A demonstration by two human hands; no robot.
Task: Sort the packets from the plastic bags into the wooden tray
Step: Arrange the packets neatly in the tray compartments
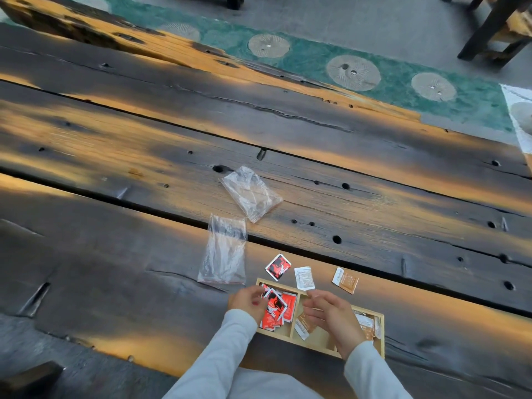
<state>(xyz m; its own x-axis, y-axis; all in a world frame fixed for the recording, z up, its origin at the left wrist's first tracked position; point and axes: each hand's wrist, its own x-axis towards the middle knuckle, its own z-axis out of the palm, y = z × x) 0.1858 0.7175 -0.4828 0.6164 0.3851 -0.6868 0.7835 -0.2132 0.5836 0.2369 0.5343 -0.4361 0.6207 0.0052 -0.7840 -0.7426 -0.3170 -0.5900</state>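
The wooden tray (381, 338) lies at the table's near edge, divided into compartments. Red packets (283, 312) fill its left compartment, an orange packet (303, 325) lies in the middle one, and white and orange packets (367, 323) sit in the right one. My left hand (249, 299) is over the left compartment, fingers closed on a red-and-black packet (273, 298). My right hand (334, 315) hovers over the middle of the tray, fingers loosely curled, pinching the lower edge of a white packet (304, 278). A red packet (277, 266) and an orange packet (345, 280) lie on the table just beyond the tray.
Two clear plastic bags lie flat beyond the tray, one (224, 251) close to its left corner, the other (252, 192) farther back. The dark plank table (115, 156) has gaps and holes. Chair legs (489, 30) stand on the floor at the far right.
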